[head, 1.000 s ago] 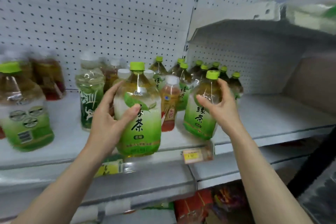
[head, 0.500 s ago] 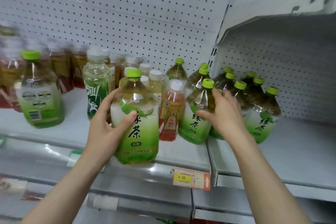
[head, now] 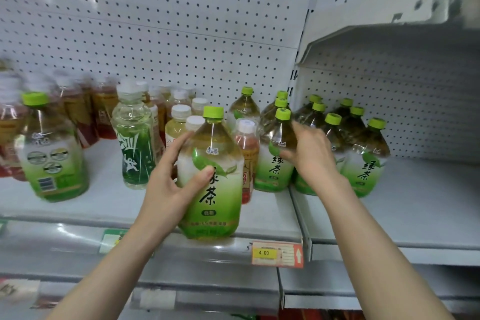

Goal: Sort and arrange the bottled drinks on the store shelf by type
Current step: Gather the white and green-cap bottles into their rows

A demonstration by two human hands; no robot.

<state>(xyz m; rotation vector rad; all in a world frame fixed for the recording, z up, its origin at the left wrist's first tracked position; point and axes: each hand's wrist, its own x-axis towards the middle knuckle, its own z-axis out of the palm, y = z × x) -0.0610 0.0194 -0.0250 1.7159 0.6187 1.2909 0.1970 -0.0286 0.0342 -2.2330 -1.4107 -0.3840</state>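
A white metal store shelf (head: 109, 197) with a pegboard back runs across the view in two bays. A group of large green-capped tea bottles (head: 363, 153) fills the back left corner of the right bay.

In front of the left bay's edge, the left hand (head: 168, 184) grips a large clear plastic green tea bottle (head: 215, 195), thumb across its label and fingers round its far side. Whether its base rests on the shelf lip cannot be told. The right hand (head: 311, 158) curls over the shoulder of a matching bottle (head: 275, 163) that stands where the two bays meet, beside the group.

A likely risk: the held bottle is heavy, smooth and gripped by one hand at the very front, so it could slip and fall off the edge. Moving either large bottle could also knock over the slim white-capped bottle with an orange-red label (head: 248, 148) that stands between them, touching or nearly so.

The held bottle is upright and pear-shaped, with a lime green cap, pale yellow tea in its upper part, and a wrap that fades from white to green with a leaf and dark characters. A small orange price tag (head: 276, 253) sits on the rail below.
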